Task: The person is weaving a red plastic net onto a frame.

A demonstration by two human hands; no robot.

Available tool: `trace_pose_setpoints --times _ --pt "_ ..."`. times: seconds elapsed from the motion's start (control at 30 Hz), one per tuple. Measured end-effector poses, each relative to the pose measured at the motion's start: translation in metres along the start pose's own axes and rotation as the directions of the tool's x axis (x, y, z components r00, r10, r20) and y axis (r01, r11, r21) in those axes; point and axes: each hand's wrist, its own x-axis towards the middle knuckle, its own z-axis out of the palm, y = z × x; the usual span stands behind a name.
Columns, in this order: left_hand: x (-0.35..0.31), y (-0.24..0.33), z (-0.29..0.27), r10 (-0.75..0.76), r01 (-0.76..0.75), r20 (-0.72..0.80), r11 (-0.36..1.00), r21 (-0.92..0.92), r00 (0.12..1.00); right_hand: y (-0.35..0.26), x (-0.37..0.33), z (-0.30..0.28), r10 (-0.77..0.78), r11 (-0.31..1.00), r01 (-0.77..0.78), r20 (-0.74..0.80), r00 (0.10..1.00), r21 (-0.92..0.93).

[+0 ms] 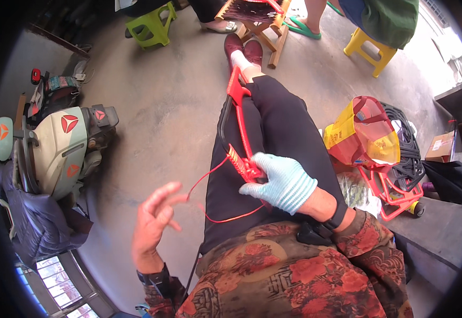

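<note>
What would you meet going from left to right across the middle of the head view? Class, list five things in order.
Scooter → bare left hand → gloved right hand on the red-and-black frame → shopping bag → cardboard box.

Over to my left stands a pale scooter [56, 146], a dark quilted cover [40, 225] (puffy as a winter coat) hanging at its near end. Across the floor I see a lime-green stool [148, 27] and a yellow stool [384, 57]; far right, a cardboard box [441, 147].
</note>
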Motion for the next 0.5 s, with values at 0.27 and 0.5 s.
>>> trace_pose_setpoints --times 0.27,0.5 --pt "0.079 0.018 0.079 0.087 -0.094 -0.035 0.930 -0.355 0.996 0.010 0.003 0.013 -0.079 0.993 0.086 0.081 0.994 -0.083" --pt "0.087 0.005 0.079 0.176 -0.180 -0.037 0.971 -0.156 0.984 0.015 0.005 0.011 -0.105 0.993 0.111 0.115 0.988 -0.049"
